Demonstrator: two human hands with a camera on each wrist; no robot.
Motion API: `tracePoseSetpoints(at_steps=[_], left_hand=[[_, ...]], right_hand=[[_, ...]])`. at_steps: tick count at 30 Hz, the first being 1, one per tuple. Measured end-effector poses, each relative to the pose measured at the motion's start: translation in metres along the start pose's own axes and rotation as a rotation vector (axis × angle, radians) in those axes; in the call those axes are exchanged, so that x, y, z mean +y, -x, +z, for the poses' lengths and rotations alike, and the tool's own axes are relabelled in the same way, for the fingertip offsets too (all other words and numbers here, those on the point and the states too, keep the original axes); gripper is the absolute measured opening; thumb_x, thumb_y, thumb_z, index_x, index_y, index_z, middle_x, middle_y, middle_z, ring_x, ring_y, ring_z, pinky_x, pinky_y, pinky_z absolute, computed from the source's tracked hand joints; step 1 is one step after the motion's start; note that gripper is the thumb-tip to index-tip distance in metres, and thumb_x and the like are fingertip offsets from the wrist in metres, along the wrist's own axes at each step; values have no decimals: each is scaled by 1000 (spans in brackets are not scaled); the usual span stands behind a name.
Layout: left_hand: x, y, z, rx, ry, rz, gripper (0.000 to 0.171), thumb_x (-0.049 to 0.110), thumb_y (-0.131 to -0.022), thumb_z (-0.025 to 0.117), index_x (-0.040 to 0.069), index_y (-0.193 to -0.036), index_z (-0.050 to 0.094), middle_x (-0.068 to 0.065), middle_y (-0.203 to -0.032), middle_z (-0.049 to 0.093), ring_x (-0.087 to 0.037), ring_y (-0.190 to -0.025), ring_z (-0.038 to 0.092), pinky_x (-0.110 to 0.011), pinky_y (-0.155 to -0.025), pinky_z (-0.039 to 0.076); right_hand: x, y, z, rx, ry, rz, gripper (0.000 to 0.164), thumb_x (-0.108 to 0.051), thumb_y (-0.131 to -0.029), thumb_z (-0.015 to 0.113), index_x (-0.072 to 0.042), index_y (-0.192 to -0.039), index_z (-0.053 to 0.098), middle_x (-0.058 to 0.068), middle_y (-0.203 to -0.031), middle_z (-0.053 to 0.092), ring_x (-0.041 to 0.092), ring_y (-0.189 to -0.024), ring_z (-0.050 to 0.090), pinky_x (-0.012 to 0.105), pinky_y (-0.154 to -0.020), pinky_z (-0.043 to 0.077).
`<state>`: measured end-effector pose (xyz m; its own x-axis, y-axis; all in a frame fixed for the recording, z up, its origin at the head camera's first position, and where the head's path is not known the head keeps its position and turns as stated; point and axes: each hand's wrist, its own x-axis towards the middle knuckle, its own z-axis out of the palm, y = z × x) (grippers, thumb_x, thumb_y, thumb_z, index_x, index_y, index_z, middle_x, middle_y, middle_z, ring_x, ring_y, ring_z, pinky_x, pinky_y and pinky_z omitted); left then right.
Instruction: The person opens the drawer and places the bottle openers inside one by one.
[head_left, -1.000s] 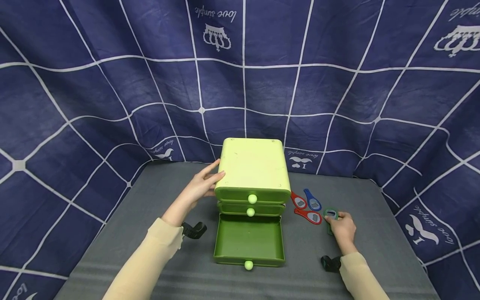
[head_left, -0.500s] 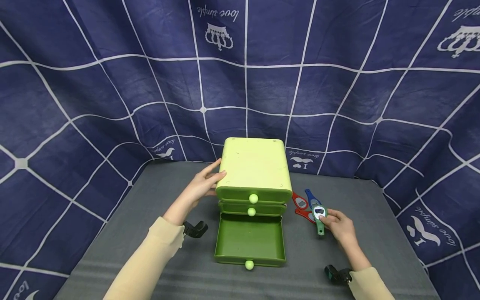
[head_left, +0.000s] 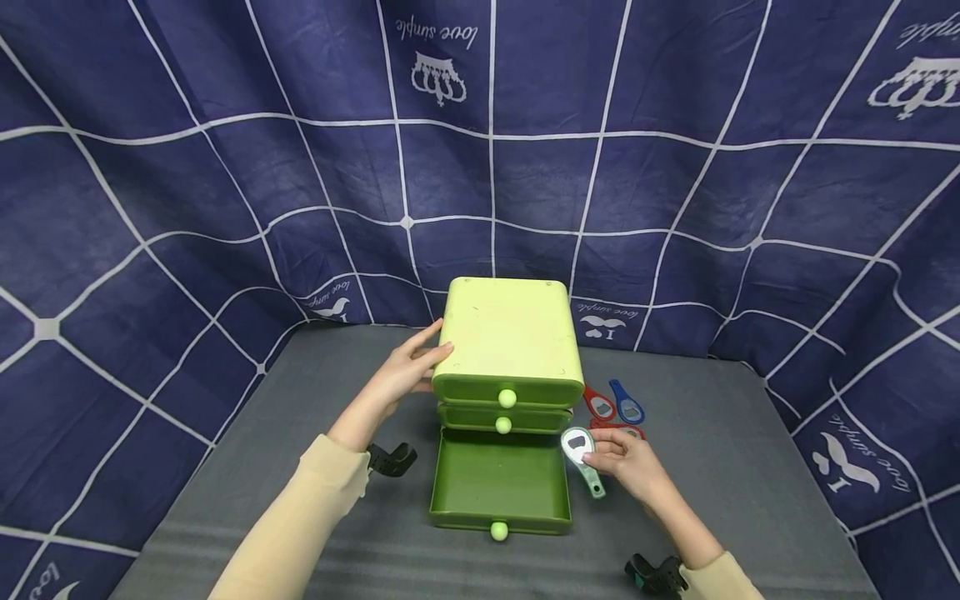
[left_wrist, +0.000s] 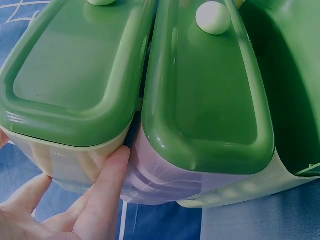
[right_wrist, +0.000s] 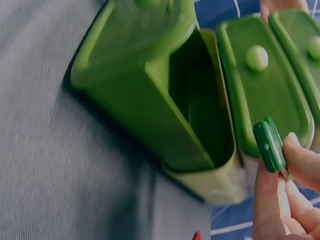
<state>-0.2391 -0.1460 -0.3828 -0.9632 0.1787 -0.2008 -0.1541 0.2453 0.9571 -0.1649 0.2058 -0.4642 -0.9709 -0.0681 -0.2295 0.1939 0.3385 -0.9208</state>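
A small drawer cabinet (head_left: 510, 329) with a pale yellow-green top and three green drawers stands on the grey cloth. Its bottom drawer (head_left: 501, 492) is pulled out, with nothing inside it. My left hand (head_left: 397, 373) rests against the cabinet's left side, fingers extended and touching the casing. With thumb and fingers, my right hand (head_left: 633, 468) pinches a green bottle opener (head_left: 577, 444) with a metal centre, handle pointing down toward me. The opener is at the right edge of the bottom drawer in the head view. In the right wrist view its green end (right_wrist: 269, 145) overlaps the middle drawer.
Right of the cabinet lie a blue bottle opener (head_left: 628, 408) and two red bottle openers (head_left: 600, 405), one partly hidden behind my right hand. A blue curtain (head_left: 540, 183) with white lines hangs behind and around the grey table surface (head_left: 690, 400).
My right hand has picked the green bottle opener up from the table and carried it left to the open drawer's right edge. The left hand has stayed against the cabinet.
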Motion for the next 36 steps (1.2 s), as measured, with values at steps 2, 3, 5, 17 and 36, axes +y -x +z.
tracePoseSetpoints(at_steps=[2,3,5,17,36], left_hand=[[0,0,0,1,2,1,72,49,-96,61,38,-156,23,-20,-141,53,-31,-113,66,-41,-90,57],[1,1,0,0,3,3,72,49,-96,61,38,-156,23,-20,-141,53,-30,-112,66,-40,-90,57],[1,1,0,-1,7,5,72,48,-96,61,37,-156,23,-20,-140,53,-30,-112,67,-40,-89,57],[0,2,0,0,7,9,73,49,-96,61,36,-157,23,-20,-141,52,-31,-113,66,-42,-91,56],[-3,3,0,-4,20,21,73,48,-96,61,35,-157,23,-21,-139,53,-27,-108,68,-39,-89,57]], right_hand=[[-3,0,6,-45,-6,-25,46,-8,-85,76,8,-125,59,7,-94,72,8,-81,66,29,-73,57],[-4,0,9,-68,-12,-39,46,-8,-86,75,9,-125,59,7,-94,72,9,-81,66,29,-73,57],[-7,0,15,-108,-18,-72,46,-7,-86,75,11,-124,58,7,-94,71,8,-80,66,28,-72,57],[-9,-7,61,-232,79,-189,37,-10,-86,76,7,-116,64,8,-91,68,11,-77,65,24,-63,53],[-3,-9,106,-377,404,-253,14,-5,-81,78,-4,-93,71,-1,-78,65,9,-71,57,25,-62,47]])
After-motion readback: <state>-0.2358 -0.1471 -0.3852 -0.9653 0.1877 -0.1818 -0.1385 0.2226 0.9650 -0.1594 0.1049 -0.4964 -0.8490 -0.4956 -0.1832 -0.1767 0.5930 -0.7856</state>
